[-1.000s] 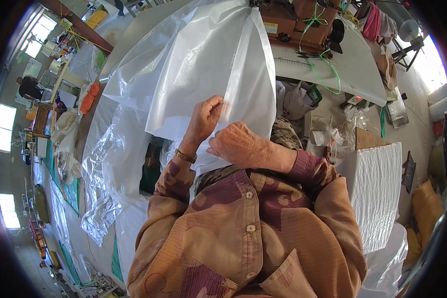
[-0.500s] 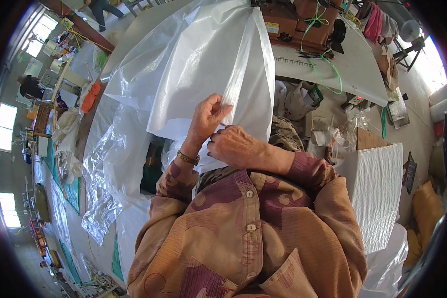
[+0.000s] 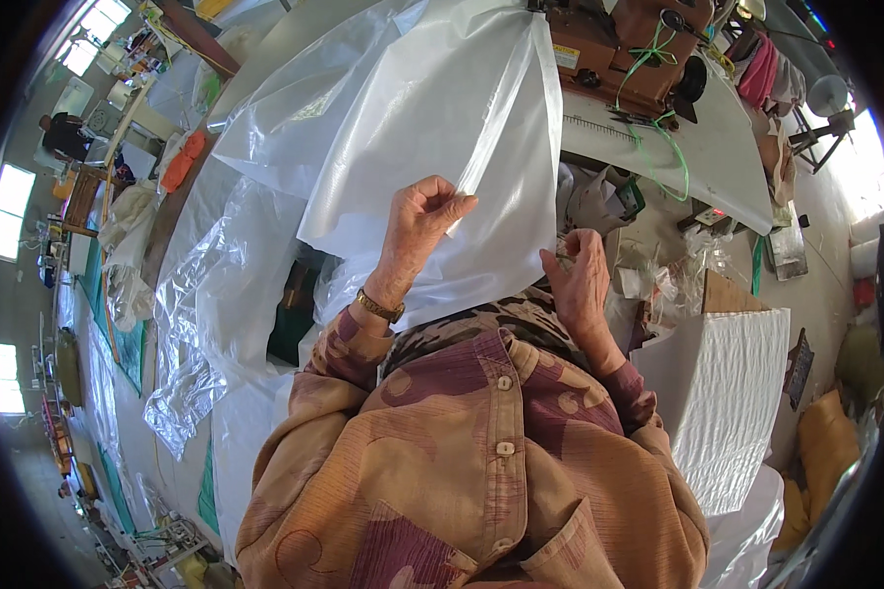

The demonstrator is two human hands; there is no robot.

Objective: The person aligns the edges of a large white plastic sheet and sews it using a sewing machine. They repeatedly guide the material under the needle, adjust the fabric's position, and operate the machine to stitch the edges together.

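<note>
A large white plastic bag (image 3: pixel 442 128) is held up over the work table (image 3: pixel 717 157), its mouth hanging toward the person; contents cannot be told. A stack of white woven sacks (image 3: pixel 727 393) lies at lower right, a brown cardboard piece (image 3: pixel 727 294) just behind it. The left hand (image 3: pixel 417 221) is closed, pinching the bag's lower edge. The right hand (image 3: pixel 580 275) is half-curled beside the bag; contact cannot be told.

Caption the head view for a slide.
Left hand pinches the edge of a translucent white plastic sheet; right hand hovers beside it, below a brown sewing machine.
</note>
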